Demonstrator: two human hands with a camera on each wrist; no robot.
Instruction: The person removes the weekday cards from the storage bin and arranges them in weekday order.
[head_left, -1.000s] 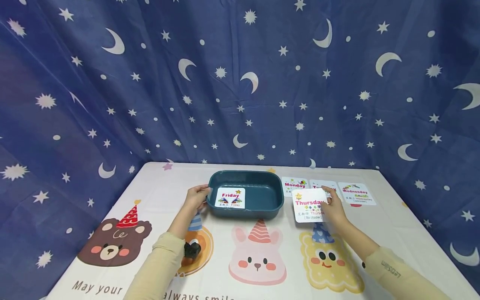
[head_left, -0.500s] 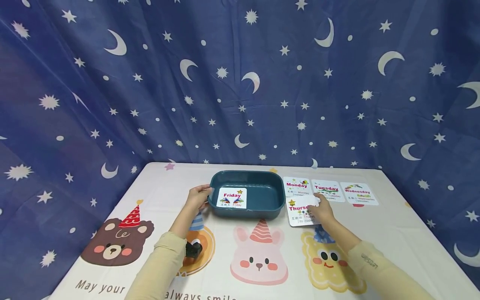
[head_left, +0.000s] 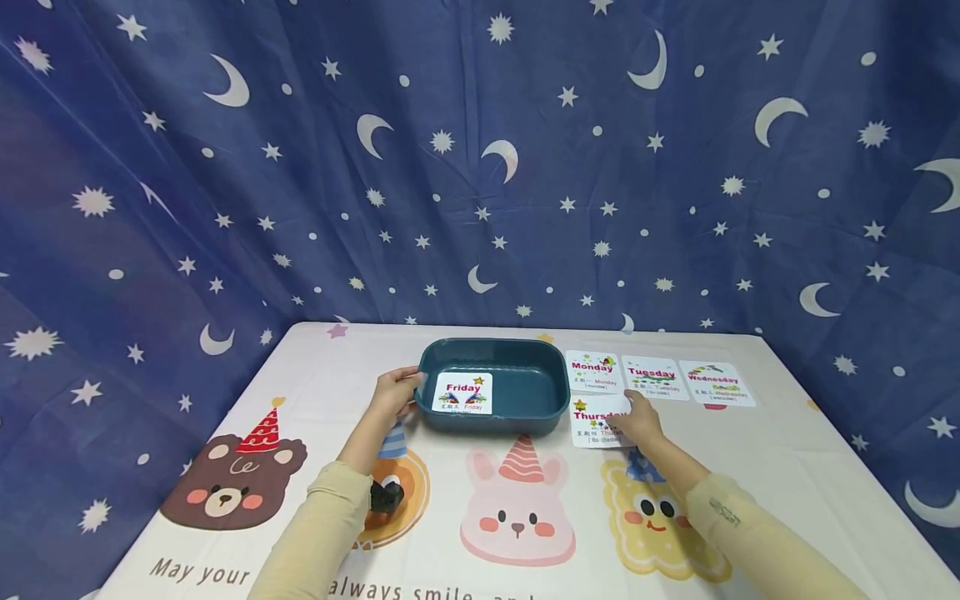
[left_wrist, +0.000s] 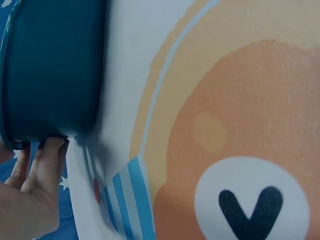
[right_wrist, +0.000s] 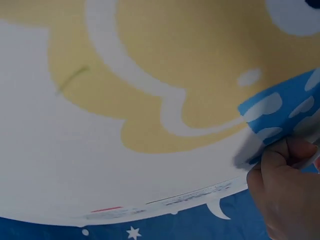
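A dark teal plastic basin (head_left: 498,425) stands at the back middle of the table, with the Friday card (head_left: 462,387) lying inside at its left. My left hand (head_left: 392,394) holds the basin's left end; in the left wrist view its fingers (left_wrist: 49,165) lie against the outer wall and the thumb is mostly cut off. Right of the basin, my right hand (head_left: 639,419) pinches the right side of the white Thursday card (head_left: 592,433), which is just below the Monday card (head_left: 594,375). The right wrist view shows the right hand's fingers (right_wrist: 280,155) curled.
Beside the Monday card, the Tuesday card (head_left: 655,385) and Wednesday card (head_left: 718,392) continue the row to the right. A cartoon-printed cloth (head_left: 435,575) covers the table. Behind it hangs a blue curtain (head_left: 480,167) with moons and stars. A small black device (head_left: 386,497) sits at the left wrist.
My right hand has brought the Thursday card left and down, from overlapping the Tuesday card to below the Monday card. The left hand and basin have stayed put.
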